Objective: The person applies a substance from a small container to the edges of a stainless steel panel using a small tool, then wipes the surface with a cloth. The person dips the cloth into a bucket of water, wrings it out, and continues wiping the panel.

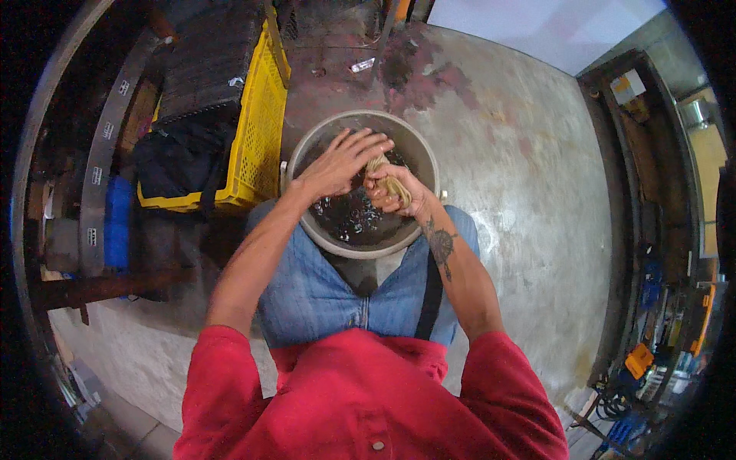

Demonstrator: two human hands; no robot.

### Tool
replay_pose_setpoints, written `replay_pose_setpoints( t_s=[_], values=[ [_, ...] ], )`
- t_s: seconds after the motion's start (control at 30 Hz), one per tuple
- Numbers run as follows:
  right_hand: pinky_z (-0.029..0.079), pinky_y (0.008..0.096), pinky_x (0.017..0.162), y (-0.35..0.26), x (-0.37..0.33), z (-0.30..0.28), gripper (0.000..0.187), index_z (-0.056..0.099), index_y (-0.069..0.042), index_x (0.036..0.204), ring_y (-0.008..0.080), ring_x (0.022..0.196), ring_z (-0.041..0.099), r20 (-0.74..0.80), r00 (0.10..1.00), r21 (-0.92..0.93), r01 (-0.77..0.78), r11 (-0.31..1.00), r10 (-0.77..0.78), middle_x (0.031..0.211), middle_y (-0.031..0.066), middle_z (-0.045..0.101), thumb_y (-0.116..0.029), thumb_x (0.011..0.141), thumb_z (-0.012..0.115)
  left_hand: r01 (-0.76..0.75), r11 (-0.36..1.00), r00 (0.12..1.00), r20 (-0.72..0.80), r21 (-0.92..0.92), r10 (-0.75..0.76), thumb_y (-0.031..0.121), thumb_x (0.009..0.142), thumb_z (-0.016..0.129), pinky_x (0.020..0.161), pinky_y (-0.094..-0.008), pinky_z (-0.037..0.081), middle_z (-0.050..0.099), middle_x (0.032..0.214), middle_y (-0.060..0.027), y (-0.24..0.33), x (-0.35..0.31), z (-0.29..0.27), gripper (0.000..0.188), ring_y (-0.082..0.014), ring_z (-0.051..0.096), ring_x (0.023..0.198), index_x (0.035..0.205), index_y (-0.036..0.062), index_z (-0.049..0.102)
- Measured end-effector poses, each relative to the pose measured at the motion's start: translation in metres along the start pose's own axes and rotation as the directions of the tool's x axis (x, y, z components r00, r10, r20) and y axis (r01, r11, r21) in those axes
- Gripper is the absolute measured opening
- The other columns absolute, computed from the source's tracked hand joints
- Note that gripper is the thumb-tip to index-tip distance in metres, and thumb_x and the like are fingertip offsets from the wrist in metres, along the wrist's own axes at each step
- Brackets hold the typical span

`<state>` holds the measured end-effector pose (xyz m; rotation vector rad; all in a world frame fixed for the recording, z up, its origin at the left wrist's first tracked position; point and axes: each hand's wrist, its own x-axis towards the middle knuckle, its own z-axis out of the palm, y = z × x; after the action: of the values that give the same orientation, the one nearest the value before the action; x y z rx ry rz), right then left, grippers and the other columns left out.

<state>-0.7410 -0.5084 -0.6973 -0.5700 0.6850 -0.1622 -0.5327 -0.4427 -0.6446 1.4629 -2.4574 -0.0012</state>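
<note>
I sit with a grey tub (418, 149) between my knees, on the floor (521, 176). My right hand (392, 189) is closed tight around a tan bundle (389, 182) that looks like rope or fibre. The bundle sits over the middle of the tub, just above the dark wet stuff (353, 218) inside. My left hand (341, 163) is spread wide, fingers fanned out, lying on top of the bundle's upper end and touching it. I am not gripping with that hand.

I think I am washing or wringing the bundle. It is out of the water and in my hand, so the dipping part looks done for now. The tub has dark water and shiny bits in it, so it is not emptied. I see no clean pile anywhere, so I cannot tell how many bundles are finished. I guess most of the work is left.

A yellow crate (257, 130) stands just beside the tub on my left, with a black bag (180, 157) in it
</note>
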Motion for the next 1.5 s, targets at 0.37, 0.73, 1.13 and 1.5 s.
replay_pose_setpoints(
  t_s=[0.37, 0.73, 1.13, 1.5],
  values=[
    [0.038, 0.0302, 0.057, 0.005, 0.008, 0.013, 0.014, 0.069, -0.008, 0.098, 0.0117, 0.064, 0.049, 0.118, 0.986, -0.707, 0.0, 0.707, 0.118, 0.075, -0.0005, 0.053, -0.021, 0.096, 0.063, -0.15, 0.987, 0.968, 0.213, 0.06, 0.135, 0.015, 0.089, 0.064, 0.076, -0.0461, 0.06, 0.069, 0.104, -0.0141, -0.003, 0.002, 0.012, 0.025, -0.0331, 0.071, 0.099, 0.112, 0.0078, 0.061],
    [0.062, 0.0512, 0.072, 0.032, 0.011, 0.033, 0.022, 0.067, -0.001, 0.098, 0.0385, 0.088, 0.078, 0.034, 0.864, -0.949, -0.13, -0.287, -0.502, 0.092, 0.0251, 0.076, -0.015, 0.082, 0.071, 0.345, 0.929, 0.921, 0.239, -0.133, -0.307, 0.01, 0.077, 0.071, 0.066, -0.0547, 0.058, 0.074, 0.082, -0.0258, 0.004, -0.032, 0.09, 0.031, -0.0444, 0.073, 0.074, 0.104, -0.0027, 0.064],
    [0.062, 0.0505, 0.071, 0.021, 0.018, -0.002, 0.032, 0.065, 0.0, 0.106, 0.0379, 0.083, 0.076, 0.052, 0.751, -0.994, -0.024, -0.105, -0.659, 0.091, 0.0267, 0.075, -0.011, 0.079, 0.077, 0.495, 0.704, 0.868, 0.337, -0.51, -0.366, 0.011, 0.073, 0.081, 0.096, -0.0467, 0.053, 0.062, 0.126, -0.027, -0.001, 0.001, 0.059, 0.077, -0.0421, 0.064, 0.113, 0.142, 0.0017, 0.048],
    [0.036, 0.0189, 0.044, 0.002, -0.004, 0.022, 0.033, 0.061, 0.004, 0.125, 0.0049, 0.058, 0.051, 0.411, 0.892, -0.336, -0.044, 0.941, 0.189, 0.085, 0.0056, 0.063, -0.019, 0.102, 0.067, -0.3, 0.953, 0.954, 0.007, -0.035, 0.301, 0.018, 0.092, 0.06, 0.116, -0.0471, 0.044, 0.044, 0.158, -0.0111, -0.019, -0.014, 0.012, 0.065, -0.0317, 0.052, 0.136, 0.155, 0.0186, 0.044]
  ],
)
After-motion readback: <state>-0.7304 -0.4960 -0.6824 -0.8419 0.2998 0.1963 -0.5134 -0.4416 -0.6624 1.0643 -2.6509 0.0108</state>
